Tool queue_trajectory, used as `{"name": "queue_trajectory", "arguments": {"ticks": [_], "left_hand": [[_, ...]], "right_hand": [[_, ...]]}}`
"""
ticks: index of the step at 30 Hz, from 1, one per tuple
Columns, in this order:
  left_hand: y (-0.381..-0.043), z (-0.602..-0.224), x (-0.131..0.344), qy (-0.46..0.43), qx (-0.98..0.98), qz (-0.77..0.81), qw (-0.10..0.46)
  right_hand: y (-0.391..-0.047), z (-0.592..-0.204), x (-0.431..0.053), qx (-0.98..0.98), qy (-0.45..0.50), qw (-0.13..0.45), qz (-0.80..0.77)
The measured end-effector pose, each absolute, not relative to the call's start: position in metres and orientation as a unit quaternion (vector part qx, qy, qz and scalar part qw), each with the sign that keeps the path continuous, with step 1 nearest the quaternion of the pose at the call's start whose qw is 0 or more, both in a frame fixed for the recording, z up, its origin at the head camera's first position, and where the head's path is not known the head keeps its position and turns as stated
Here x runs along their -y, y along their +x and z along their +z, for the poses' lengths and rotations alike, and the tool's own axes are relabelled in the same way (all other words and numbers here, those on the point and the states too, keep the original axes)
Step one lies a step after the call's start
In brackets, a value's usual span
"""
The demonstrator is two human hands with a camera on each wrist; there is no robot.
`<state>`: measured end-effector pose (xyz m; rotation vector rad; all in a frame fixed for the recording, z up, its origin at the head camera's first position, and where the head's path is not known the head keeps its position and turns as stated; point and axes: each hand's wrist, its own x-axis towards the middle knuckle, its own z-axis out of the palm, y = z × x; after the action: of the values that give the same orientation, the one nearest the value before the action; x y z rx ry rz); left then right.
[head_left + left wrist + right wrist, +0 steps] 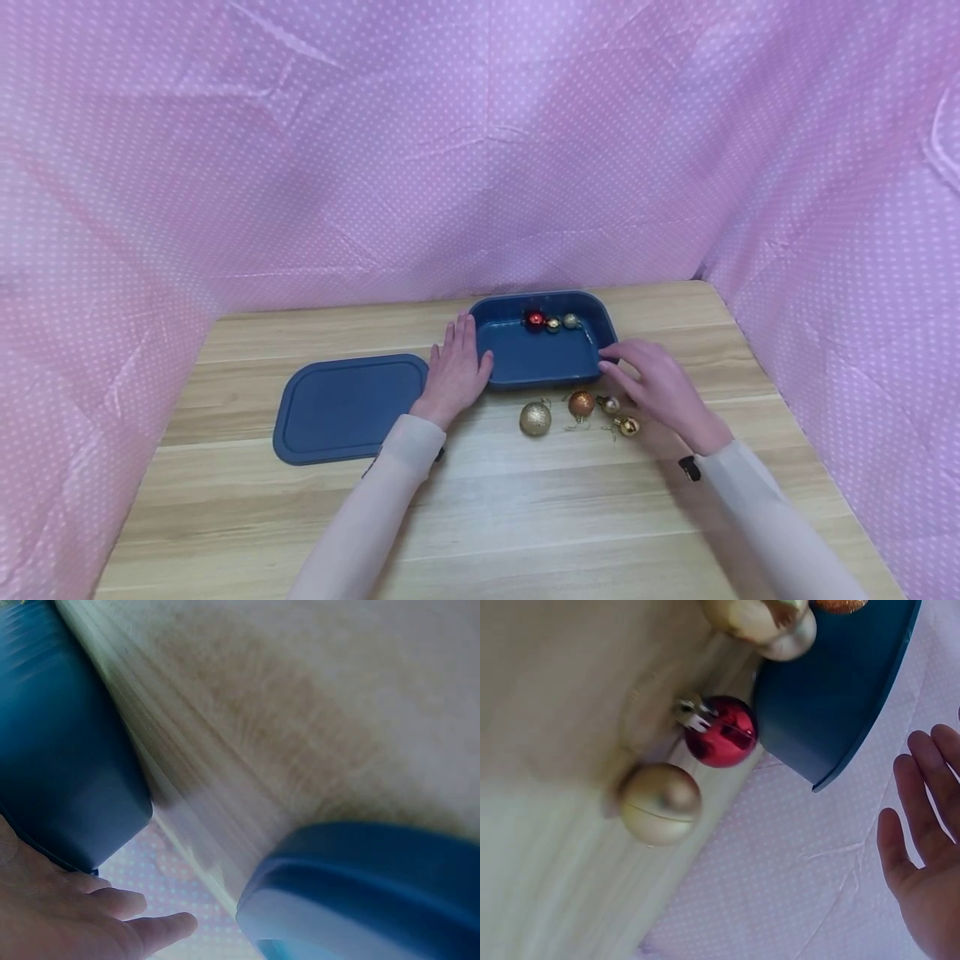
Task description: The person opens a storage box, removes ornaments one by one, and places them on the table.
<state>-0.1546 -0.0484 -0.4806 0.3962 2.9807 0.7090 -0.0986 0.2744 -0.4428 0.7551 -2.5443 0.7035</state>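
A dark blue box (540, 367) stands at the table's back, with a red bauble (536, 320), a small gold bauble (552, 325) and a pale glittery bauble (572, 321) inside along its far side. My left hand (456, 367) rests with straight fingers against the box's left rim. Over the right rim hangs my right hand (656, 387), thumb and index fingertips apart, nothing visible between them. In the right wrist view its fingers (919, 799) are loosely extended. Beside the box there, a red bauble (721, 731) and a matte gold bauble (661, 804) lie on the table.
In front of the box lie a large glittery gold bauble (536, 418), an orange bauble (581, 404), a small pale bauble (609, 405) and a shiny gold bauble (628, 427). The blue lid (348, 408) lies flat to the left. Pink dotted cloth (450, 167) surrounds the table.
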Motion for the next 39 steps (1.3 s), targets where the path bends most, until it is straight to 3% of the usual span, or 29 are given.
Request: {"name": "queue_trajectory", "arguments": {"ticks": [16, 28, 39], "left_hand": [[-0.154, -0.481, 0.049, 0.127, -0.965, 0.228, 0.032], [-0.155, -0.482, 0.049, 0.128, -0.964, 0.231, 0.027], [-0.156, -0.483, 0.048, 0.127, -0.964, 0.232, 0.021]], "right_hand": [[-0.152, -0.429, -0.266, 0.917, 0.303, 0.172, 0.192], [-0.18, -0.426, -0.261, 0.94, 0.284, 0.056, 0.182], [-0.198, -0.435, -0.249, 0.947, 0.263, -0.011, 0.185]]}}
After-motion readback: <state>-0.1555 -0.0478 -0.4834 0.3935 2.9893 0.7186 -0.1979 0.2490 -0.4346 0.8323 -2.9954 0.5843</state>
